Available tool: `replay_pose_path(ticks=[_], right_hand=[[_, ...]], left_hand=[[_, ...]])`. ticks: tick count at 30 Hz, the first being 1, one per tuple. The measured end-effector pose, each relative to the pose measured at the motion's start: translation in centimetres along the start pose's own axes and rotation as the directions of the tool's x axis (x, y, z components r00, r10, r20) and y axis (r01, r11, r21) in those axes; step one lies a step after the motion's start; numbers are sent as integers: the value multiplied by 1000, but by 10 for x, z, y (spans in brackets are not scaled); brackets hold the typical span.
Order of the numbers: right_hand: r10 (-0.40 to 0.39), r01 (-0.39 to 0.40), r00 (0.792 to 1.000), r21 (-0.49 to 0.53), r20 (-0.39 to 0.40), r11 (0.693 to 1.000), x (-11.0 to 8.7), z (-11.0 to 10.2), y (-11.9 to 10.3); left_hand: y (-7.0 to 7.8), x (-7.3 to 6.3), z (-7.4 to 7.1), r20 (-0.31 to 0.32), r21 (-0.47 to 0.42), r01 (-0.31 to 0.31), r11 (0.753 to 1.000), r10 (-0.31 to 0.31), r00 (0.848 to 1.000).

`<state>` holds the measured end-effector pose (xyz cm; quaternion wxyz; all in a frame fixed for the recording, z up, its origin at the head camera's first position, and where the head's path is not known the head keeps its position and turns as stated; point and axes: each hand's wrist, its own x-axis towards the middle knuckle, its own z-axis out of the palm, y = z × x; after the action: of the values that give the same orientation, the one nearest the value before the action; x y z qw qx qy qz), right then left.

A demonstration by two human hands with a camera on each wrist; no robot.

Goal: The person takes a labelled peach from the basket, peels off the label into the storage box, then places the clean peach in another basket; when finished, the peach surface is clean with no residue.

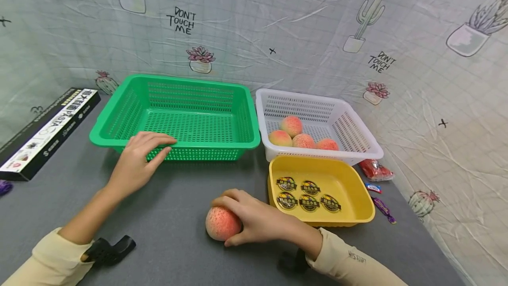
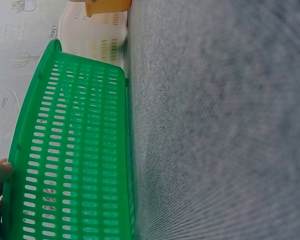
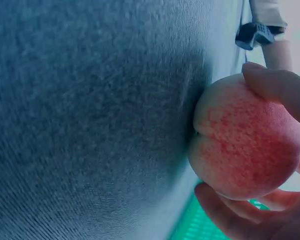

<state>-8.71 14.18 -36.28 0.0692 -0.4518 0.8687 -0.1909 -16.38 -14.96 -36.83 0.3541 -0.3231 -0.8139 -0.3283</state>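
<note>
Around a pink-and-cream peach (image 1: 223, 223) low in the middle of the head view, my right hand (image 1: 254, 220) has its thumb and fingers curved; the peach is on or close over the grey table. In the right wrist view the peach (image 3: 244, 137) shows its cleft, with fingers on opposite sides. My left hand (image 1: 139, 158) rests at the front rim of an empty green basket (image 1: 206, 145), fingers along the rim and thumb apart in front. The left wrist view shows fingertips right at the green basket's (image 2: 70, 150) rim.
Several peaches (image 1: 291, 126) lie in a white basket (image 1: 337, 156) at the back right. Before it stands a yellow tub (image 1: 351, 189) with several round labels (image 1: 309, 202). Small wrapped sweets (image 1: 382, 209) and a red packet (image 1: 375, 170) lie right; a pasta box (image 1: 51, 131) lies left.
</note>
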Motion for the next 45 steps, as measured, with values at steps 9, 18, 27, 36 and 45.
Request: replay_pose_path(ticks=[9, 18, 27, 36, 45], right_hand=[[67, -58, 992, 78, -111, 995, -21, -54, -14], [243, -262, 870, 14, -429, 965, -37, -148, 57], [607, -587, 680, 192, -411, 787, -50, -179, 164], [822, -746, 507, 346, -260, 569, -54, -163, 213], [851, -800, 490, 290, -192, 526, -43, -147, 225]], left_hand=[[0, 0, 0, -1, 12, 17, 1000, -17, 1000], [-1, -1, -3, -11, 12, 29, 1000, -29, 1000], [-1, -1, -1, -19, -4, 20, 1000, -20, 1000], [-1, 0, 1, -21, 0, 29, 1000, -29, 999], [-2, -1, 2, -34, 0, 19, 1000, -19, 999]])
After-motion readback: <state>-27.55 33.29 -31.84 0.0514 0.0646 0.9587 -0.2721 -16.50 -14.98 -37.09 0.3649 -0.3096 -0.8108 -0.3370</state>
